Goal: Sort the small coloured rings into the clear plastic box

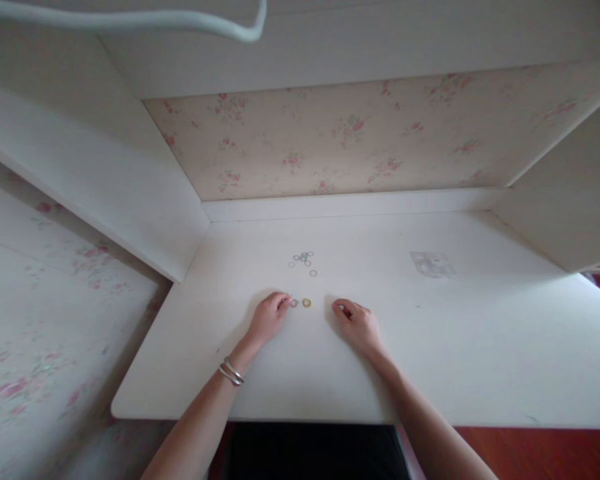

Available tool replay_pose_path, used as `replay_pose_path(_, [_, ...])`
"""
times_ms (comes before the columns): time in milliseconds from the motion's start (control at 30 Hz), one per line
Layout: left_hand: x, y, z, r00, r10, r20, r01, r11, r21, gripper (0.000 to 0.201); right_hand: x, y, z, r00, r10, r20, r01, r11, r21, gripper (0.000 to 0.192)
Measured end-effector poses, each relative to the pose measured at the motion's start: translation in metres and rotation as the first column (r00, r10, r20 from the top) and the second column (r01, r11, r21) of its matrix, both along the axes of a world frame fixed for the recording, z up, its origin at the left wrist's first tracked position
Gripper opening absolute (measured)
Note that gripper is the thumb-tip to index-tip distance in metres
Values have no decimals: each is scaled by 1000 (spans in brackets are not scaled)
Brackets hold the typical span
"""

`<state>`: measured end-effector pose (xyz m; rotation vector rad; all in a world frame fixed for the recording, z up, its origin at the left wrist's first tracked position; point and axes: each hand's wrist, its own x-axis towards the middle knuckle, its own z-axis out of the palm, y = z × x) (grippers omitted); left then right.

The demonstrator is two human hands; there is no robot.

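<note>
My left hand [271,315] rests on the white desk with thumb and fingers pinched at the left edge of a small silver-coloured ring [295,303]. Just right of that ring lies a gold-coloured ring [307,303], which neither hand touches. Further right, my right hand [359,325] rests on the desk with its fingers curled in and the thumb against them; nothing shows in it. Beyond the hands, a loose cluster of several thin rings [304,258] lies flat, with a single ring [313,273] a little nearer to me.
A clear plastic bag [433,264] lies flat on the desk [480,347] at the right. White side panels [130,167] and a low back ledge [355,205] bound the desk. Overhead at upper left, a white bar [180,21] crosses the view.
</note>
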<state>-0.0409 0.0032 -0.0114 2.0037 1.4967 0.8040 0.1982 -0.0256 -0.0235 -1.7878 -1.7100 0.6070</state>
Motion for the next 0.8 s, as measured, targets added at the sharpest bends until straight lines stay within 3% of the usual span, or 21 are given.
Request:
replay_pose_path(167, [1, -1, 0, 1000, -10, -1, 10, 1000, -20, 25, 0, 0, 1, 1000, 8, -17, -8, 1000, -1, 28])
replay_pose_path(567, [3, -9, -2, 993, -90, -78, 97, 990, 101, 21, -1, -2, 7, 1000, 15, -1, -15, 1000, -14, 28])
replay_pose_path(800, [1, -15, 3, 995, -61, 81, 51, 992, 115, 24, -3, -5, 10, 999, 35, 35, -34, 999, -33, 26])
